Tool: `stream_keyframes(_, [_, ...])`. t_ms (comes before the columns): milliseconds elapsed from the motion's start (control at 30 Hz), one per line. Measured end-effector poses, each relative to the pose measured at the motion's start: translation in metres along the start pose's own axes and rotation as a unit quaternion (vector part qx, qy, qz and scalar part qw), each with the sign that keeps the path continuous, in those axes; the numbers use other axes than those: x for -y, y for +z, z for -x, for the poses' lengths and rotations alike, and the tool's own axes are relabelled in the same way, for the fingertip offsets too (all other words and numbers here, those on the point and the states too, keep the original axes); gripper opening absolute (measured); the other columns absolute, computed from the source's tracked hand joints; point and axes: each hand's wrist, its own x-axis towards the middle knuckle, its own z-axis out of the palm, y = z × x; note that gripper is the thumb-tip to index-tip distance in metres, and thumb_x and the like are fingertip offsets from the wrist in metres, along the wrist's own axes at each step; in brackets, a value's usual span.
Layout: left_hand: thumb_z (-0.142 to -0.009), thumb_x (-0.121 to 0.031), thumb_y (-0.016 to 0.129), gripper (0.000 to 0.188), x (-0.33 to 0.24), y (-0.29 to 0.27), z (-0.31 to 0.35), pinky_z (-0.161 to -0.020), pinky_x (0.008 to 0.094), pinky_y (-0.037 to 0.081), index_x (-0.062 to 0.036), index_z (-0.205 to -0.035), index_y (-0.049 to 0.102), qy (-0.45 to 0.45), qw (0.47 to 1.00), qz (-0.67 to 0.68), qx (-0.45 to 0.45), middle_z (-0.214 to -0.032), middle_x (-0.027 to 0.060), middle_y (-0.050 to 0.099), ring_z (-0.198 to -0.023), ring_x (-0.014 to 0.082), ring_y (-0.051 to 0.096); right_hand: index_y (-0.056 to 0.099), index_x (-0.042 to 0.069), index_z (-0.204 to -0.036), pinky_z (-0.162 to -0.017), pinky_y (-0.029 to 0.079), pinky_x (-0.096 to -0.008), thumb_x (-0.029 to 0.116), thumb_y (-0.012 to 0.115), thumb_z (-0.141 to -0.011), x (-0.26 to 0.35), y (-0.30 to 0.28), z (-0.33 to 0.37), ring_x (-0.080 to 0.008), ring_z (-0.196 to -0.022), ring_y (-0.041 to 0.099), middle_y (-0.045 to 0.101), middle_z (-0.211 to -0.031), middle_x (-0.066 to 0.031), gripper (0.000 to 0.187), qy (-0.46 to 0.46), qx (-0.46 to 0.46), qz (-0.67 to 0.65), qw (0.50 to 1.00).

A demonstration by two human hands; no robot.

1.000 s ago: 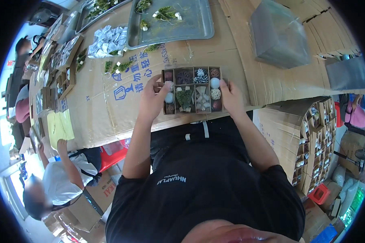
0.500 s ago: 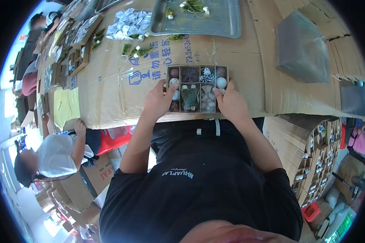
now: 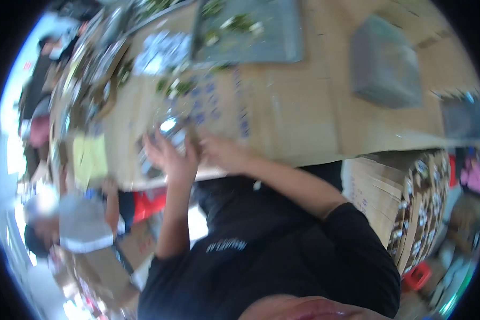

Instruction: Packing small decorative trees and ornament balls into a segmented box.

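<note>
A shallow box, blurred by motion, lies near the table's front edge, left of my middle. It looks like the compartmented box of ornaments seen earlier, and a bright glare on it suggests a shiny clear cover. Over the near part of it spreads my left hand, open, its thumb apart from the fingers. My right hand reaches across from the right to the box's right edge. Its fingertips are smeared, so I cannot see whether they grip. Most of the box's contents are hidden by my hands and the blur.
Cardboard covers the table. Beyond are a metal tray with green sprigs, a silvery pile and loose sprigs. A stack of clear sheets stands right. Another person sits left by yellow paper. Filled boxes are stacked lower right.
The box and both my hands have moved left from in front of me. My left hand has shifted on top, and a shiny glare now shows there. The view has turned slightly and blurred.
</note>
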Motion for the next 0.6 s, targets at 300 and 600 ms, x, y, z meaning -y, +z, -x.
stream_keyframes(300, [-0.088,-0.029,0.063,0.066,0.029,0.053,0.064,-0.116,0.0578,0.022,-0.0012,-0.144,0.042,0.101,0.986,0.058,0.121,-0.150,0.0252,0.039,-0.140,0.0453,0.033,0.064,0.005,-0.097,-0.076,0.050,-0.0467,0.016,0.065,-0.088,0.099,-0.376,0.109,-0.0340,-0.085,0.063,0.066,-0.092,-0.0148,0.014,0.025,-0.593,0.359,0.720])
stream_keyframes(600, [-0.083,-0.025,0.062,0.062,0.018,0.055,0.056,-0.117,0.0554,0.022,-0.0019,-0.139,0.048,0.091,0.988,0.036,0.116,-0.149,0.0228,0.042,-0.142,0.0409,0.033,0.040,0.003,-0.147,-0.104,0.047,-0.0507,0.040,0.059,-0.095,0.101,-0.761,0.232,-0.0481,-0.124,0.054,0.038,-0.154,-0.0225,0.067,0.307,-0.555,0.641,0.432])
